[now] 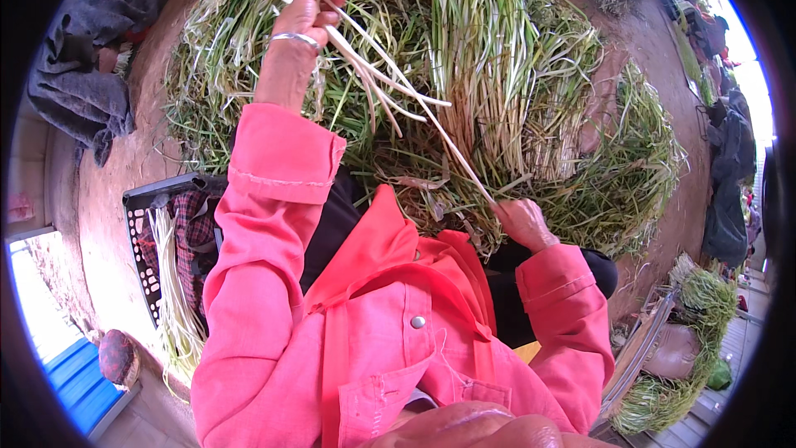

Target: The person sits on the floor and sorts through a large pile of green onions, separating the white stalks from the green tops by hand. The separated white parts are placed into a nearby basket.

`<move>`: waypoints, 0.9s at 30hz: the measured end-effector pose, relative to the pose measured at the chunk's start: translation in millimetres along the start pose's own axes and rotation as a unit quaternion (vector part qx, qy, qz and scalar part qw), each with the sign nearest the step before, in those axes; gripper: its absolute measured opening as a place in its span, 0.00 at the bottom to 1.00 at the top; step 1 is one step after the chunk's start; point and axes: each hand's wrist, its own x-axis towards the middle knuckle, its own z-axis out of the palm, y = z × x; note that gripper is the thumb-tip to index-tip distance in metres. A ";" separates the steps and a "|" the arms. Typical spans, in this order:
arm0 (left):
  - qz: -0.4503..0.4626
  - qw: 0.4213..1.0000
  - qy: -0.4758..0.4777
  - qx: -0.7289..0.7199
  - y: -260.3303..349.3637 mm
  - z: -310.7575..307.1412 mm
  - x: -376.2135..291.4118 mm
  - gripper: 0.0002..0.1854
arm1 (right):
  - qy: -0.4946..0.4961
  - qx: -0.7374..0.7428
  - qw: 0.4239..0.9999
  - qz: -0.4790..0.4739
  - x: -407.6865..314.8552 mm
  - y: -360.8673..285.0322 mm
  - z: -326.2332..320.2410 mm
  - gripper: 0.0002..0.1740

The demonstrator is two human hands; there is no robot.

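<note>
My left hand (311,9), with a silver bangle at the wrist, is closed around a small bunch of pale garlic-chive-like stalks (373,71) at the upper left. One long pale stalk (444,121) runs down to the right from that bunch. Its far end is pinched in my right hand (525,221), near my knee. Beneath both hands lies a large heap of green leafy stalks (485,37), some laid side by side with their pale ends towards me.
A black plastic crate (134,218) at my left holds checked cloth (189,218) and pale stalks (165,261). Dark cloth (87,74) lies at the far left. More green stalks (703,317) are at the lower right, and dark cloth (731,180) lies at the right.
</note>
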 end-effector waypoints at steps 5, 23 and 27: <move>0.065 0.995 -0.056 0.044 20.4 -6.7 -4.5 0.18 | -0.116 -0.069 0.989 0.059 -9.8 49.4 -1.0 0.18; -0.114 0.991 -0.054 0.031 -22.1 -5.4 22.5 0.08 | 0.162 0.213 0.945 0.189 197.3 -31.4 4.2 0.17; -0.151 0.987 -0.049 -0.003 -36.1 1.6 21.3 0.09 | -0.002 0.372 0.914 0.161 147.0 -22.7 -73.0 0.18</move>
